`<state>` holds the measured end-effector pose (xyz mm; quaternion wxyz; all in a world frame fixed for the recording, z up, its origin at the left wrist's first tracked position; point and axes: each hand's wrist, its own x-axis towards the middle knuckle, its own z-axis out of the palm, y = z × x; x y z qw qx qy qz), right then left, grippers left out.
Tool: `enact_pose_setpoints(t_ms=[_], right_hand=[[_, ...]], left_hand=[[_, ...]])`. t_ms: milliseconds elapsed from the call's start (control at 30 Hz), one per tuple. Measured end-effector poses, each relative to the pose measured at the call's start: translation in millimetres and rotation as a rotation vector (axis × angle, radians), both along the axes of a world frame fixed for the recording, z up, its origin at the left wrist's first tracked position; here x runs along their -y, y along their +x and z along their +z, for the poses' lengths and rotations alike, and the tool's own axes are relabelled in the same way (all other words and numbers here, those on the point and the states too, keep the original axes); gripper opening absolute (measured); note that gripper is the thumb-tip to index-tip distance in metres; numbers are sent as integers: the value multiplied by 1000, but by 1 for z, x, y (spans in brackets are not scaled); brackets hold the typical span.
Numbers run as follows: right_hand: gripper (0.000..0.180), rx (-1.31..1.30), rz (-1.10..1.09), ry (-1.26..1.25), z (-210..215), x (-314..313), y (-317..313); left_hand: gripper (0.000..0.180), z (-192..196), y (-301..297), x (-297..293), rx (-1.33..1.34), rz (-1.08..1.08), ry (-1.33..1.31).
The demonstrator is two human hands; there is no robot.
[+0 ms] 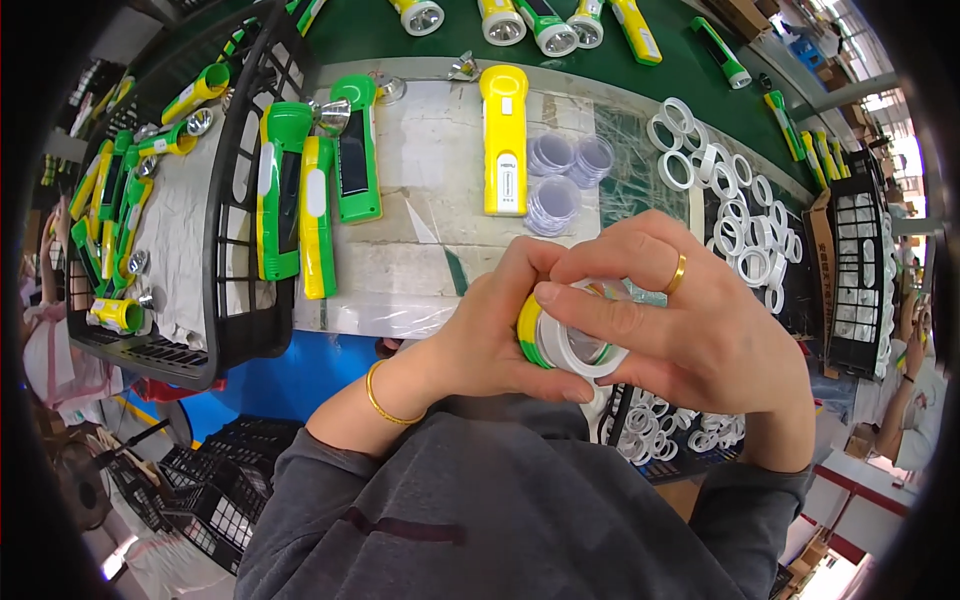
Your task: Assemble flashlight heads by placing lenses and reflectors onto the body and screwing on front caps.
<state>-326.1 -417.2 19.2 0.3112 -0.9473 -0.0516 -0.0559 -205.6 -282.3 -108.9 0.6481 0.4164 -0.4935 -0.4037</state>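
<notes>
My left hand [488,332] is wrapped round the head of a yellow and green flashlight [527,332], whose body is hidden by the hand. A white ring [598,369] sits at the flashlight's front end, gripped by the bent fingers and thumb of my right hand [700,325]. Whether the ring is fully seated I cannot tell. Just beyond my hands, stacks of clear round lenses [552,205] lie on the table. A yellow flashlight body [505,140] lies beside them. Farther left are a green flashlight body [356,150] and two green and yellow ones [284,190].
Loose white rings [750,265] are heaped at the right, with more in a black tray below my right arm. A black crate [225,250] of flashlight parts stands at the left. Assembled flashlights [555,38] lie on the green surface at the back. Another black crate [858,235] is far right.
</notes>
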Motion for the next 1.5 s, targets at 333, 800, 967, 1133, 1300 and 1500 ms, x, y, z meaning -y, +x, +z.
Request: enact_pose_setpoints(t_ms=[333,800,967,1133,1300,1500], right_hand=[[56,55,129,-215,-3,-6,12],[85,97,-110,-398,-3,12,1],[48,-155,-653,-616,-31,-13,18],[68,-287,-333,-283,-1,21,9],[62,-13,-56,-496,-15,8,8],[31,-463,-432,-707,-38,17,35]], left_hand=[[62,5,7,8,263,-117,93],[42,22,-8,22,274,355,-17],[32,20,-12,47,725,734,52],[25,22,0,30,525,484,92],[29,39,-1,26,401,243,-73],[34,16,5,48,936,731,137]])
